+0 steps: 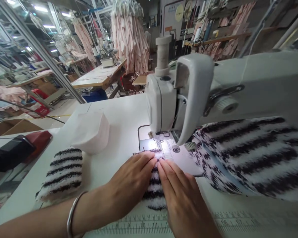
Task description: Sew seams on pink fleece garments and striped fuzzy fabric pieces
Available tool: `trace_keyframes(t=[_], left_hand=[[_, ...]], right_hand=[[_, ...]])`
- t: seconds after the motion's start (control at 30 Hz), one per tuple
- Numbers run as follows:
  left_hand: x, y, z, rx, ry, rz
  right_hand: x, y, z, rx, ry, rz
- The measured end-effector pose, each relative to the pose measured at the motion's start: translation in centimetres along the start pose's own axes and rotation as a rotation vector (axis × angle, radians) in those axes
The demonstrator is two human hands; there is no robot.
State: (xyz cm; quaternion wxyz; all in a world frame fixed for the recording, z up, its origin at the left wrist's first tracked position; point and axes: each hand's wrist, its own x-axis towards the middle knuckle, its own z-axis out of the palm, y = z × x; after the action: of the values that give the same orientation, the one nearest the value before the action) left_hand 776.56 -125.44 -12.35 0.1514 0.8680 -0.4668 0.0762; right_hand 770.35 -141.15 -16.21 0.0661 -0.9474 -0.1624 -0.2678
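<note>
A strip of fluffy black-and-white striped fabric (pixel 155 190) lies on the sewing machine bed, its far edge close to the lit needle area. My left hand (pixel 131 178) rests on its left side, fingertips pressing down near the presser foot (pixel 159 144). From the right, my right hand (pixel 180 191) presses the same piece, with its fingers together and their tips almost meeting the left ones. Both hands partly cover the fabric. The white sewing machine (pixel 161 102) stands just beyond the fingertips.
Left on the table (pixel 124 109) are a stack of white pieces (pixel 90 130) and a pile of striped pieces (pixel 64 173). A large striped bundle (pixel 253 155) lies under the machine arm. A ruler (pixel 141 224) runs along the near edge. Pink garments (pixel 130 39) hang behind.
</note>
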Motion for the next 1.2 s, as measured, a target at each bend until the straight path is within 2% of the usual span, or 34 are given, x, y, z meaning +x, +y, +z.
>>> trace_keyframes(t=[0.1,0.4,0.5,0.57,0.67,0.73,0.8,0.93,1.07,1.2], left_hand=[[0.3,-0.4,0.8,0.016,0.021,0.0],[0.9,-1.4,1.1,0.017,0.044,-0.023],[1.0,-1.3,0.5,-0.007,0.045,-0.002],[0.9,-1.1,-0.4,-0.059,0.044,0.001],[0.3,-0.9,-2.1,-0.182,-0.007,-0.101],[-0.2,-0.9,-2.7,-0.262,-0.072,-0.193],[-0.6,-0.9,-2.6,-0.312,-0.123,-0.227],[-0.6,-1.1,-1.7,-0.319,-0.135,-0.197],[-0.5,-1.0,-1.7,-0.33,-0.132,-0.17],[-0.3,-0.6,-2.4,-0.288,-0.16,-0.175]], right_hand=[[0.4,0.4,0.0,-0.026,-0.015,-0.004],[1.3,-0.1,0.7,0.009,-0.028,0.081],[1.1,0.6,0.3,0.063,-0.042,0.064],[0.9,1.7,-0.6,0.175,-0.067,0.044],[0.9,3.6,-2.2,0.395,-0.097,0.051],[0.9,4.3,-3.0,0.466,-0.087,0.05],[0.9,4.3,-3.1,0.454,-0.109,0.031],[1.3,3.3,-2.3,0.376,-0.184,0.023],[1.7,3.2,-2.1,0.41,-0.175,0.047],[0.7,3.2,-2.7,0.383,-0.145,0.018]])
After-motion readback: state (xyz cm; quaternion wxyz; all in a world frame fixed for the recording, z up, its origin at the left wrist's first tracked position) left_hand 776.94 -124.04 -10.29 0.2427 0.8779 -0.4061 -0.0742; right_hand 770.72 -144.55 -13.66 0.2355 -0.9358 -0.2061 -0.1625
